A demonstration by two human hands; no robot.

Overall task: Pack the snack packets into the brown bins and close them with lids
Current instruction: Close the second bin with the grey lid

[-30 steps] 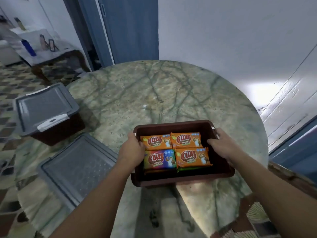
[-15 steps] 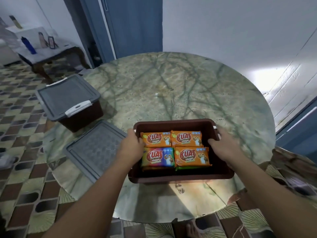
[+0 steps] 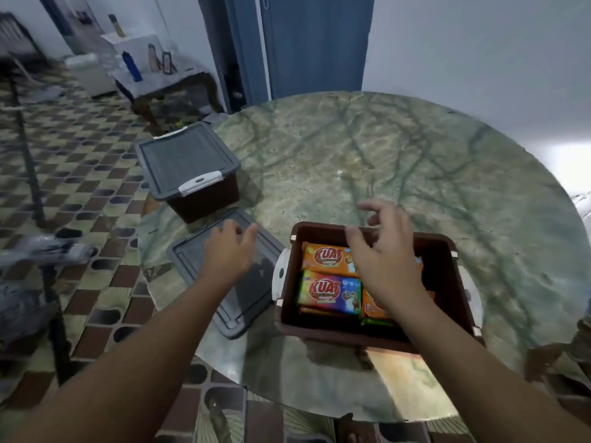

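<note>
An open brown bin (image 3: 447,282) stands on the round marble table (image 3: 383,155), filled with several orange and multicoloured snack packets (image 3: 329,290). Its white latches hang down at both sides. My right hand (image 3: 382,254) hovers over the packets with fingers loosely spread, holding nothing. A loose grey lid (image 3: 238,298) lies flat on the table left of the bin. My left hand (image 3: 228,251) is over that lid with relaxed fingers; whether it touches the lid is unclear. A second brown bin (image 3: 204,199), closed with a grey lid (image 3: 185,158), sits at the table's left edge.
The table's near edge runs just under the open bin. A patterned tiled floor (image 3: 80,187) lies to the left, with a low side table (image 3: 160,78) holding bottles, and a blue door (image 3: 313,43) behind. A blurred grey object (image 3: 38,251) shows at far left.
Both hands have let go of the open bin's sides. My left hand moved left over the loose lid; my right hand moved left over the packets. The view swung left.
</note>
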